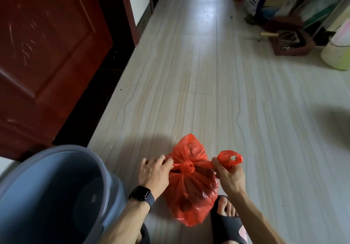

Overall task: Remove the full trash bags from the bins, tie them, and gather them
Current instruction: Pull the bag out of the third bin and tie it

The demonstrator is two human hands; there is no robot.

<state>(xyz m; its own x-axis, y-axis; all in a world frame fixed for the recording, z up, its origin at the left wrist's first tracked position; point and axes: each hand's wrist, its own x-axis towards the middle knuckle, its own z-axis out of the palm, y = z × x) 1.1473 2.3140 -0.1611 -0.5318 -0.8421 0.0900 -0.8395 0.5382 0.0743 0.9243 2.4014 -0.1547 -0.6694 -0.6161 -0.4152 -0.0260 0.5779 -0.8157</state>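
Observation:
A full red plastic trash bag (pixel 191 192) sits on the pale tiled floor between my feet. Its two handles are twisted into a knot at the top. My left hand (pixel 155 171), with a ring and a black watch on the wrist, pinches the left handle end. The right handle loop is gripped in my right hand (pixel 228 175) and stretched out to the right. A grey round bin (pixel 56 192) stands at the lower left beside the bag, with no liner inside it.
A dark red door (pixel 47 54) and its frame line the left side. Bags, boxes, a brown tool tray (pixel 291 41) and a pale bucket (pixel 339 48) crowd the far right. My black slippers (pixel 227 223) flank the bag. Bare floor stretches ahead.

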